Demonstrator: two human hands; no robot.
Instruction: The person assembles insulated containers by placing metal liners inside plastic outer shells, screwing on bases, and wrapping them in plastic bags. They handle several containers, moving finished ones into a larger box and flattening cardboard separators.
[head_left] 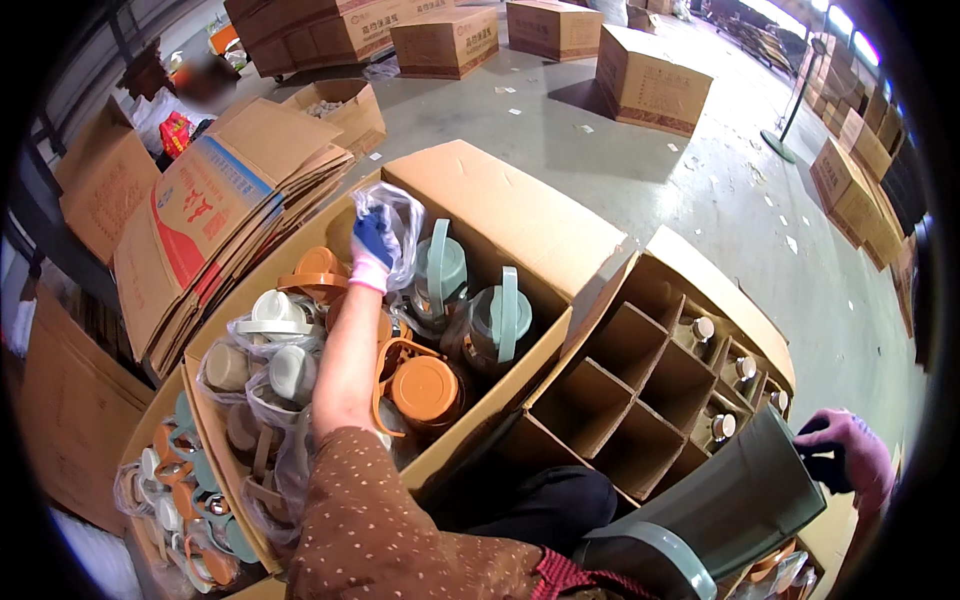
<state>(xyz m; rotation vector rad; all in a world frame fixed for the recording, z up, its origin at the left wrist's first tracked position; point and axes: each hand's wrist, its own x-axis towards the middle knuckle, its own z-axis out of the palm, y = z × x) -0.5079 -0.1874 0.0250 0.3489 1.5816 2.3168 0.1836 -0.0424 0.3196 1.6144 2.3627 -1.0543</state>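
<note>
My left hand (372, 243), in a blue-and-pink glove, is closed on a crumpled clear plastic bag (402, 225) above an open carton (490, 425). Inside that carton stand thermos jugs: green-lidded ones (440, 262), an orange-lidded one (424, 388) and white-lidded ones (275, 315), several in clear bags. At the right, a dark grey-green thermos jug (725, 495) lies tilted beside my leg, its pale green handle (665, 550) toward me. My right hand (850, 455), gloved in pink and blue, grips the far end's rim with bent fingers.
A carton with cardboard dividers (635, 385) sits at the right, with several bottle-like metal-capped pieces (703, 328) in its cells. Flattened cartons (215, 215) are stacked at the left. Another box of jugs (185, 500) is lower left. Closed cartons (655, 80) and a stand (790, 125) are farther off.
</note>
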